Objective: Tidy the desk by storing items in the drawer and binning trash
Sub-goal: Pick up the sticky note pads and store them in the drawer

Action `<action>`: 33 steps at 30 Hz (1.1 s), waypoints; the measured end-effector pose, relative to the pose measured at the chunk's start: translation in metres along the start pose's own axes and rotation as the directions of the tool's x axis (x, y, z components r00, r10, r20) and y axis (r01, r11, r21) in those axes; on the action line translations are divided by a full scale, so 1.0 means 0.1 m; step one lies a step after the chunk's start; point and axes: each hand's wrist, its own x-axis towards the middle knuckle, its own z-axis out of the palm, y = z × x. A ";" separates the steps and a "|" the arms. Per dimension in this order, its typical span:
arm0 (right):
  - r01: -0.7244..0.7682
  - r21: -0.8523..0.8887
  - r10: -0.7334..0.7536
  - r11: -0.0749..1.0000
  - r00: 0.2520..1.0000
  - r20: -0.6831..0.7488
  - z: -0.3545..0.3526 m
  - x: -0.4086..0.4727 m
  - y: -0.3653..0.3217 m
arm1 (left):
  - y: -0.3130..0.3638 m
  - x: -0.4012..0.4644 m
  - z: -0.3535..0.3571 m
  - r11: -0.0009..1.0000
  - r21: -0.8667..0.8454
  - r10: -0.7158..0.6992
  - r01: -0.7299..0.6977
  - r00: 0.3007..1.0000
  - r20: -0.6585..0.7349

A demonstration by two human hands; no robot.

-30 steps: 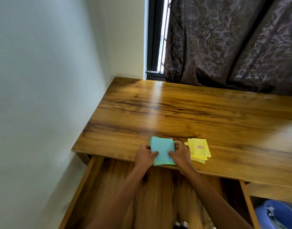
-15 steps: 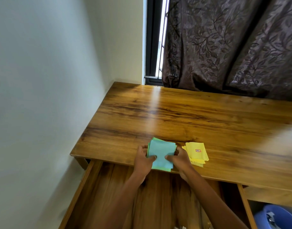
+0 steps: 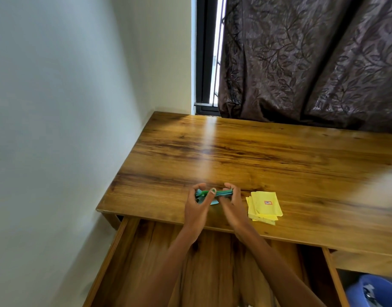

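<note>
A stack of blue and green paper squares [image 3: 219, 193] stands on edge above the wooden desk [image 3: 268, 160], near its front edge. My left hand [image 3: 198, 204] grips its left end and my right hand [image 3: 232, 202] grips its right end. Just to the right, a loose pile of yellow paper squares [image 3: 263, 207] with a small red label lies flat on the desk. Below my forearms the wooden drawer [image 3: 128, 258] stands pulled out.
A white wall runs along the left side of the desk. A dark patterned curtain [image 3: 312, 63] hangs behind it, with a window strip beside it. A blue bin [image 3: 372, 291] holding scraps sits at the bottom right, under the desk.
The blue and green stack lay flat on the desk between my hands. Both hands have now lifted it and turned it up on edge. The yellow pile has not moved.
</note>
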 end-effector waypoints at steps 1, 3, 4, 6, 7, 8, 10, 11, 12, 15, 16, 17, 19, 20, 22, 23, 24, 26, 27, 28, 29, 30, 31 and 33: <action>0.002 0.007 -0.002 1.000 1.000 -0.008 0.01 0.02 0.00 | 0.02 0.02 0.01 1.000 -0.027 0.012 -0.013 0.999 -0.044; 0.013 0.003 -0.013 1.000 1.000 -0.025 0.03 0.06 -0.01 | 0.03 0.08 0.01 0.998 -0.063 0.022 -0.030 0.994 -0.111; 0.019 -0.011 -0.019 1.000 0.999 -0.029 0.03 0.08 -0.02 | 0.04 0.10 0.01 0.996 -0.081 0.015 -0.026 0.991 -0.132; 0.030 -0.063 -0.032 0.998 0.999 -0.031 0.05 0.12 -0.02 | 0.05 0.16 0.01 0.995 -0.100 -0.019 0.004 0.989 -0.149; 0.032 -0.089 -0.035 0.995 0.999 -0.030 0.06 0.14 -0.01 | 0.05 0.18 0.02 0.994 -0.109 -0.042 0.026 0.988 -0.146; 0.031 -0.111 -0.035 0.993 0.999 -0.028 0.07 0.16 -0.01 | 0.07 0.20 0.04 0.991 -0.120 -0.070 0.054 0.988 -0.135; 0.030 -0.130 -0.032 0.991 0.999 -0.016 0.09 0.20 0.00 | 0.08 0.24 0.07 0.982 -0.144 -0.139 0.123 0.985 -0.106; 0.027 -0.122 -0.028 0.992 1.000 -0.006 0.09 0.22 0.02 | 0.08 0.26 0.08 0.977 -0.145 -0.168 0.154 0.981 -0.094; 0.023 -0.105 -0.023 0.994 1.000 0.003 0.10 0.22 0.02 | 0.08 0.27 0.09 0.976 -0.133 -0.187 0.174 0.979 -0.087; 0.034 -0.075 -0.034 0.997 0.999 0.002 0.11 0.20 0.00 | 0.08 0.28 0.10 0.982 -0.091 -0.173 0.165 0.980 -0.094; 0.056 -0.091 -0.058 0.994 0.998 -0.017 0.11 0.19 -0.01 | 0.08 0.28 0.10 0.985 -0.092 -0.153 0.144 0.983 -0.099; 0.081 -0.116 -0.086 0.990 0.995 -0.041 0.11 0.19 -0.01 | 0.07 0.28 0.11 0.988 -0.102 -0.130 0.119 0.986 -0.102; 0.117 -0.165 -0.131 0.979 0.988 -0.076 0.10 0.17 -0.01 | 0.04 0.27 0.12 0.989 -0.129 -0.090 0.076 0.990 -0.107; 0.127 -0.188 -0.145 0.974 0.986 -0.082 0.10 0.16 0.00 | 0.02 0.26 0.12 0.988 -0.138 -0.079 0.064 0.991 -0.106; 0.133 -0.236 -0.153 0.963 0.986 -0.068 0.11 0.14 0.05 | -0.05 0.22 0.11 0.989 -0.133 -0.078 0.064 0.992 -0.102; 0.129 -0.251 -0.147 0.959 0.988 -0.053 0.11 0.13 0.08 | -0.08 0.22 0.10 0.988 -0.127 -0.099 0.086 0.990 -0.098; 0.123 -0.257 -0.137 0.959 0.990 -0.038 0.11 0.12 0.12 | -0.09 0.22 0.10 0.986 -0.123 -0.124 0.112 0.988 -0.091; 0.103 -0.266 -0.113 0.958 0.993 -0.024 0.09 0.12 0.17 | -0.07 0.23 0.08 0.980 -0.119 -0.170 0.161 0.982 -0.076; 0.097 -0.275 -0.108 0.957 0.994 -0.024 0.09 0.11 0.18 | -0.04 0.24 0.07 0.977 -0.122 -0.182 0.173 0.981 -0.063; 0.098 -0.281 -0.109 0.955 0.994 -0.025 0.08 0.11 0.18 | -0.01 0.23 0.06 0.976 -0.126 -0.185 0.178 0.982 -0.048; 0.102 -0.282 -0.114 0.954 0.993 -0.027 0.08 0.10 0.17 | 0.01 0.21 0.04 0.976 -0.135 -0.177 0.171 0.984 -0.030; 0.109 -0.278 -0.122 0.954 0.992 -0.030 0.07 0.09 0.17 | 0.02 0.19 0.01 0.977 -0.145 -0.158 0.155 0.987 -0.011; 0.115 -0.274 -0.130 0.955 0.991 -0.037 0.07 0.08 0.16 | 0.04 0.14 -0.02 0.979 -0.161 -0.130 0.128 0.992 0.001; 0.127 -0.265 -0.149 0.956 0.987 -0.062 0.08 0.05 0.15 | 0.04 0.06 -0.11 0.981 -0.176 -0.076 0.078 0.997 0.019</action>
